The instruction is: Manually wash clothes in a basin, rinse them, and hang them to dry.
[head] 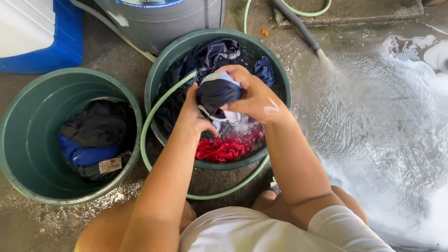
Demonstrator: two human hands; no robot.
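My left hand (pixel 196 114) and my right hand (pixel 254 95) both grip a wet dark navy and white garment (pixel 216 92), bunched up between them above a green bucket (pixel 156 77). Water drips from the garment into that bucket. Inside it lie dark clothes (pixel 212 53) at the back and a red cloth (pixel 221 149) at the front, in water. A light green hose (pixel 158 105) runs over the bucket's rim into it.
A second green bucket (pixel 21 140) at the left holds black and blue clothes (pixel 93 135). A grey drum (pixel 158 21) and a blue and white box (pixel 42 37) stand behind. A grey hose (pixel 298 25) spills foamy water across the wet concrete floor (pixel 387 130) at the right.
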